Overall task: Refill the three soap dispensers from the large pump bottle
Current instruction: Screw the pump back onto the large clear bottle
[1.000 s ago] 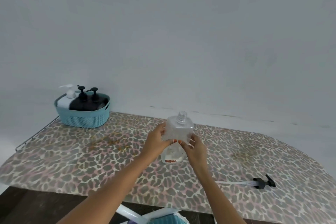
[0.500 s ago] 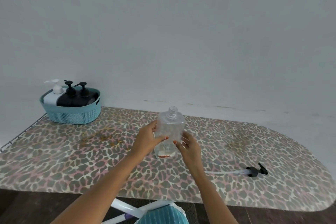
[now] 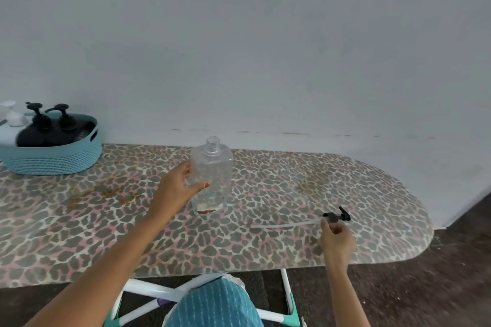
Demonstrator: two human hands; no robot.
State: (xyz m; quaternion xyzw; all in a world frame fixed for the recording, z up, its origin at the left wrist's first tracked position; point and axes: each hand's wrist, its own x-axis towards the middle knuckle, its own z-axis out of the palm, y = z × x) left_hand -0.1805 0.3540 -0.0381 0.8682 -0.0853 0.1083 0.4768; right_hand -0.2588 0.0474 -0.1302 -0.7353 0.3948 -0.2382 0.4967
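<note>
Centre frame, the left hand grips the uncapped clear bottle upright on the ironing board; lower right, the right hand curls beside the detached pump — grasp unclear. Its long tube could swing on lifting, tipping the open bottle.

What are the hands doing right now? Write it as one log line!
left hand: grips clear bottle, upright, uncapped | right hand: beside loose pump on board, grip unclear | basket: three dispensers inside

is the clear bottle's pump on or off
Off. The clear bottle, held by the left hand, shows a bare threaded neck; a black pump lies on the board near the right hand.
</note>
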